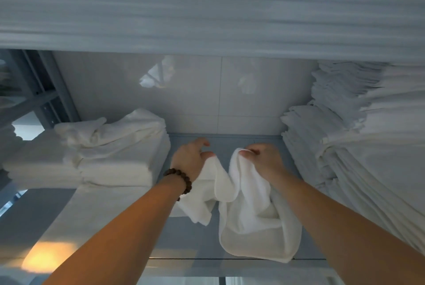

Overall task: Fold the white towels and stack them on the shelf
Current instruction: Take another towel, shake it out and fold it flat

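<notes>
Head view: left hand (190,160) and right hand (264,160), slightly apart at frame centre, each pinch the towel (248,211) edge. Towel hangs over shelf (226,142); folded stacks (115,158) at left and right.

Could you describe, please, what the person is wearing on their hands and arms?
Both forearms are bare, with no sleeves in view and no gloves on the left hand or right hand. The left wrist carries a bracelet of round dark brown beads. No rings or watch show.
</notes>
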A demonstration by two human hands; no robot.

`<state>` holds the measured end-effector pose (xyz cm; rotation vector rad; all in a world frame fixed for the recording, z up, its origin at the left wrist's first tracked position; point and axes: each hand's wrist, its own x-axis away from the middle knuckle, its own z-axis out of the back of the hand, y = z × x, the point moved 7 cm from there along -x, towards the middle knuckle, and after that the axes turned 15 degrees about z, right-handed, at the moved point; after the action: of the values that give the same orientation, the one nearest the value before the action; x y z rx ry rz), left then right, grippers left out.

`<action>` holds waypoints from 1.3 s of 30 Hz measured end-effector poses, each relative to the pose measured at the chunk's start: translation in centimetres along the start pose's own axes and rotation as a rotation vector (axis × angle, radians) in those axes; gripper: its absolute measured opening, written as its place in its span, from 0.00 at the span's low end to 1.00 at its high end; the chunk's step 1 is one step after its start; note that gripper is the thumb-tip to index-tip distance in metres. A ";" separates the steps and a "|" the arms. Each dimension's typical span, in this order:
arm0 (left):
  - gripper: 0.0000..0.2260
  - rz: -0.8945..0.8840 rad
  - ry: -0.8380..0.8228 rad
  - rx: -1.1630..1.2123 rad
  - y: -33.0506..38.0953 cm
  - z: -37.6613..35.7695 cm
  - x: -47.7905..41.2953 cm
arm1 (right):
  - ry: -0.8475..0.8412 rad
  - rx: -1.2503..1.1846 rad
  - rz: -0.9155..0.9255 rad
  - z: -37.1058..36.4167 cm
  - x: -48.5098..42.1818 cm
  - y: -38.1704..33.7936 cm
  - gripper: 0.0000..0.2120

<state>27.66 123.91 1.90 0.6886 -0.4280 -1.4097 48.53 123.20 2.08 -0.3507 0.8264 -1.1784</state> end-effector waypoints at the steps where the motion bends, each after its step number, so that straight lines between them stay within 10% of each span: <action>1: 0.12 -0.048 -0.087 0.020 1.1 -0.9 0.4 | -0.014 -0.040 0.000 -0.7 0.0 -0.7 0.09; 5: 0.06 -0.138 -0.204 0.012 2.6 -2.8 1.2 | -0.042 -0.163 0.037 -2.4 -0.2 -2.9 0.08; 16: 0.01 0.028 0.207 0.040 -2.0 5.2 -1.9 | -0.277 0.096 -0.062 -4.4 1.8 3.6 0.06; 27: 0.19 -0.039 -0.233 0.074 -0.7 0.0 0.0 | -0.131 -0.171 0.205 -4.7 -2.6 -5.8 0.06; 30: 0.05 -0.048 -0.125 0.062 0.2 1.0 -0.8 | -0.070 -0.247 0.246 -4.0 -3.3 -7.4 0.05; 39: 0.05 -0.026 0.154 0.156 0.9 6.2 -3.1 | -0.321 -0.023 0.034 -5.2 -0.3 -0.4 0.16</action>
<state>23.89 125.85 7.47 0.9261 -0.4120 -1.3465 44.44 124.14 -0.98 -0.5274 0.5635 -1.0475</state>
